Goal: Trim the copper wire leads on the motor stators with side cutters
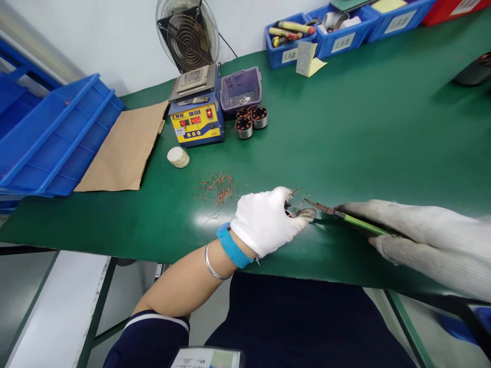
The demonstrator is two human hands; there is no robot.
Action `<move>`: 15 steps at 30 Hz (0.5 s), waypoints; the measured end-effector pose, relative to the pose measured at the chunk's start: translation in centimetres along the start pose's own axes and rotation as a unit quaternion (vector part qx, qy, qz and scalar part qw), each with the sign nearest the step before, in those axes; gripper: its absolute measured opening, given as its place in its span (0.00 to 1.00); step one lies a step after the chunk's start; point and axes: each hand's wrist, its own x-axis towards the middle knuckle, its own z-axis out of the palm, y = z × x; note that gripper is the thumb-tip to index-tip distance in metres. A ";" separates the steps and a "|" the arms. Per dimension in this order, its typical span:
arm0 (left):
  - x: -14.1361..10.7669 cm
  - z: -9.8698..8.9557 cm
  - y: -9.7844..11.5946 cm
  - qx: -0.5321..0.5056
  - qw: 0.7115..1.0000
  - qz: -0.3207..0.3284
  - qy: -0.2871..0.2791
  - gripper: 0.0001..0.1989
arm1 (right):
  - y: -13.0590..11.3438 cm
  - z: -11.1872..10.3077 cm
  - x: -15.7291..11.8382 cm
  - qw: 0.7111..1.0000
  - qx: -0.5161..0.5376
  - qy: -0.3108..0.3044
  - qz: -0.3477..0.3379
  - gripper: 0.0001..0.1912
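Gloved in white, my left hand [266,220] closes around a small motor stator [288,210], low over the green table near its front edge. Most of the stator is hidden by the fingers; thin copper wire ends stick out to the right. My right hand [387,230], also gloved, grips green-handled pliers [358,222]. The pliers' narrow tips point left and lie close to the wire ends; whether they touch is unclear. A loose heap of copper wire clippings [220,189] lies on the table to the left of my left hand.
Behind stand a yellow-blue solder pot [197,125], several wound stators [244,128], a purple bin [241,92] and a fan [187,38]. A round white container [178,157], cardboard [123,145] and a blue crate [61,133] are left. Blue tool boxes [291,53] line the back.
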 end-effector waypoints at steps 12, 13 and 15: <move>0.0 0.1 0.2 0.027 0.999 -0.012 0.016 0.18 | -4.5 -1.8 1.1 0.998 -0.006 -0.055 0.043 0.40; 0.0 0.1 0.2 0.029 0.999 -0.013 0.017 0.18 | -4.8 -1.8 1.2 0.998 -0.007 -0.053 0.041 0.40; 0.0 0.2 0.2 0.031 0.999 -0.013 0.017 0.18 | -5.3 -1.9 1.2 0.997 -0.012 -0.056 0.043 0.40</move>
